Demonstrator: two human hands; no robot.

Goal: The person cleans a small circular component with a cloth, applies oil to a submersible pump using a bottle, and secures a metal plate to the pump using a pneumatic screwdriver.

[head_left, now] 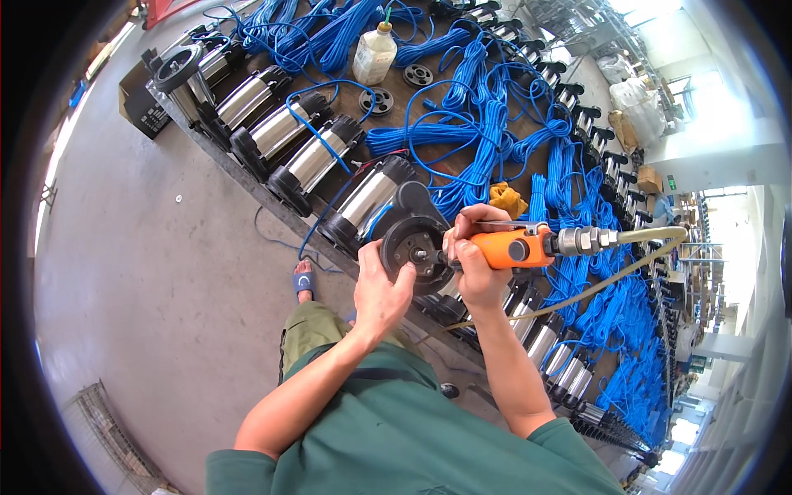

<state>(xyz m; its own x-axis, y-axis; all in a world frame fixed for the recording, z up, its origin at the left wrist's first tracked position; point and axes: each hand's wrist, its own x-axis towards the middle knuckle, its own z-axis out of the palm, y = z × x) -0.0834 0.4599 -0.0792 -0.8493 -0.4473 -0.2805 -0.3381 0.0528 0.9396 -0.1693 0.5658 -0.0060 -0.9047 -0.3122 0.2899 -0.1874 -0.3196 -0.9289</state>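
Head view: right hand (478, 268) grips orange tool (500, 249), left hand (379, 295) black disc (403, 247). I see floor (181, 289) spreading leftward (past bench edge (249, 190)).

I counted two hands (382, 293), one tool (503, 249) at three o'clock, one cloth (507, 200) at two, one bottle (374, 59) and two loose discs (418, 76) at twelve, and pumps (312, 165) too many to tally.

From here I see smooth grey floor (173, 289), a whitish wall (670, 43) and rectangular, dazzlingly bright windows (682, 92).
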